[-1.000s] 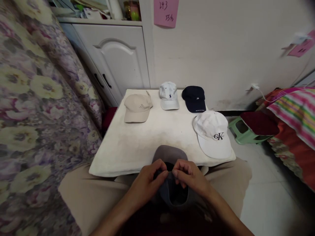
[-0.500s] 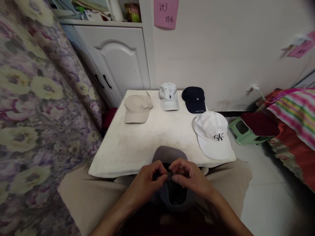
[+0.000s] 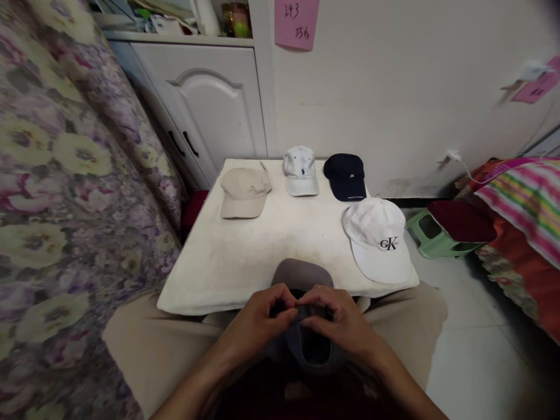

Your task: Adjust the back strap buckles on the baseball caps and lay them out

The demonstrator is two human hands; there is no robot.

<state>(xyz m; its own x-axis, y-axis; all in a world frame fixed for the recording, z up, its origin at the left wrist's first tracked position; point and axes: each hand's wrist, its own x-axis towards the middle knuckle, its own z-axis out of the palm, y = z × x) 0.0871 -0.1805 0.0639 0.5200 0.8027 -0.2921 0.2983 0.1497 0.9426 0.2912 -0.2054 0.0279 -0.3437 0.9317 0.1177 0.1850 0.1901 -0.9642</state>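
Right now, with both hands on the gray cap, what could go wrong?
The left hand and right hand partly hide the spot where their fingertips meet, so a slip might go unnoticed. Much of the gray cap sits beyond the table's near edge; loosened, it could drop. The white cap, near the right edge, might get knocked.

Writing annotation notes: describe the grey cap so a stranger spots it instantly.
Start at the cream-covered table. At its near edge, find the left hand and right hand close together on the grey cap. Unlike the four other caps, its brim points away from the camera.
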